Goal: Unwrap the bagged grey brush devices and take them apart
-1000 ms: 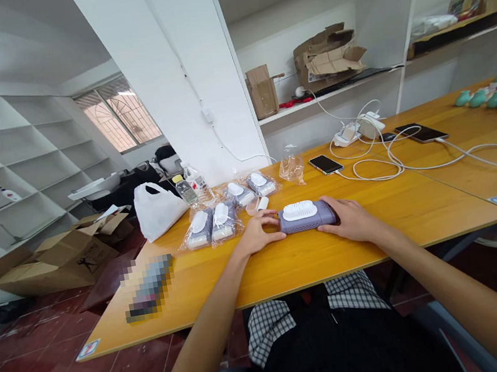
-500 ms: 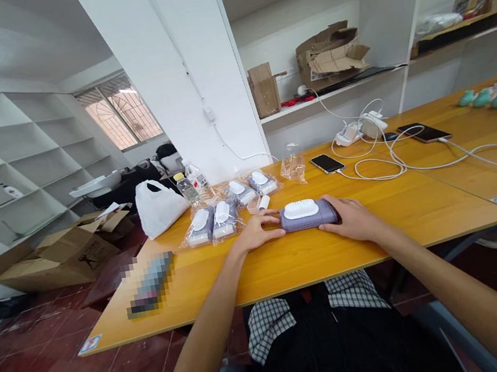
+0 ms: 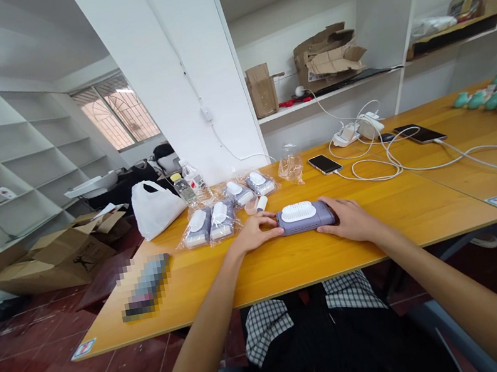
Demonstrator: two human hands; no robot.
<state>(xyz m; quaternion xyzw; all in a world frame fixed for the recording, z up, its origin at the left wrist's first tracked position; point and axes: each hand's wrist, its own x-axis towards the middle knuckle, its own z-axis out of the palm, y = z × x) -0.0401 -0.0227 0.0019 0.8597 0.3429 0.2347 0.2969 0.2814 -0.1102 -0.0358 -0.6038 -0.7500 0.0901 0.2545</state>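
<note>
A grey-purple plastic case (image 3: 306, 221) rests lengthwise on the wooden table in front of me. On its top lies a white oval piece with a bumpy, brush-like surface (image 3: 298, 211). My left hand (image 3: 259, 232) is at the case's left end, thumb and fingers curved around it. Around the right end curls my right hand (image 3: 346, 218), its thumb along the near side. Beyond my left hand, several similar cases in clear plastic wrap (image 3: 220, 219) lie on the table. A small white cylinder (image 3: 261, 203) lies close to them.
On the left are a white plastic bag (image 3: 156, 209), bottles (image 3: 183, 187) and a pixelated object (image 3: 147, 288). Further back stand a clear plastic cup (image 3: 290, 166), a phone (image 3: 325, 164) and tangled white cables (image 3: 377, 171). Teal bottles (image 3: 496, 99) stand far right.
The whole view has shifted slightly. Both hands stay at the ends of the grey-purple case, and nothing else has visibly moved.
</note>
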